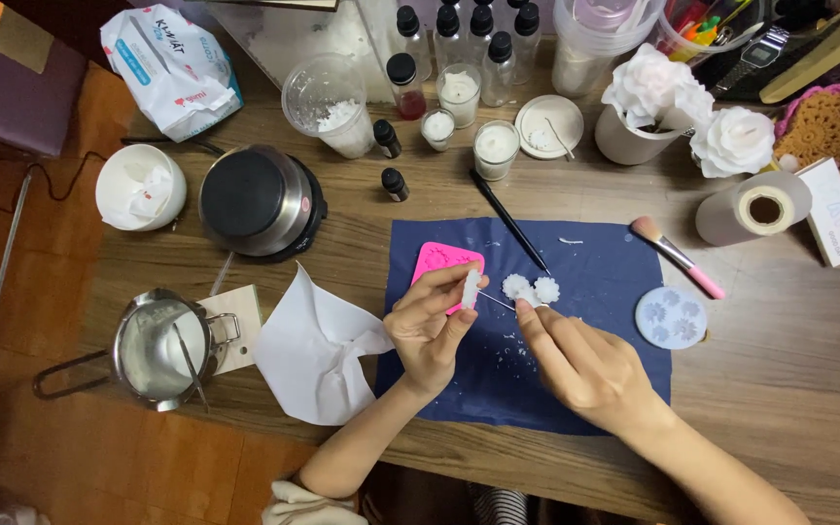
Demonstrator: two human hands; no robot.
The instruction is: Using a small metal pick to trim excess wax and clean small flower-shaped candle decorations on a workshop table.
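Centrally, fingers: left hand (427,326) pinches a small white wax piece (471,288) between thumb and forefinger; right hand (585,365) has fingertips closed narrowly on a thin metal pick (498,300), whose tip reaches toward that piece.
Wax flowers: a cluster of small white wax flowers (531,289) lies on the cloth, touching the right fingertips, just right of the held piece.
Pink mould: a pink silicone mould (437,261) lies flat under the left fingers, partly hidden by them.
Cloth: a dark blue cloth (605,262) at frame centre, strewn with white crumbs, lies under both hands.
Round mould: a pale blue round mould (671,317) with flower shapes sits at the cloth's right edge.
Brushes: a black thin brush (509,222) lies slanted at the cloth's top edge; a pink-handled soft brush (678,257) lies to the right.
Packages: a white plastic bag (169,68) with blue and red print, upper left; a white upright card (831,226), far right, beside a roll of paper (752,207).
Bottles: dark-capped small bottles (464,34) stand along the top; glass candle jars (495,148) stand below them.
Left side: round black hotplate (257,201), white bowl (140,187), steel pitcher (159,348), white crumpled paper (318,350) just left of the left wrist.
Upper right: white wax roses (692,112) in a cup.
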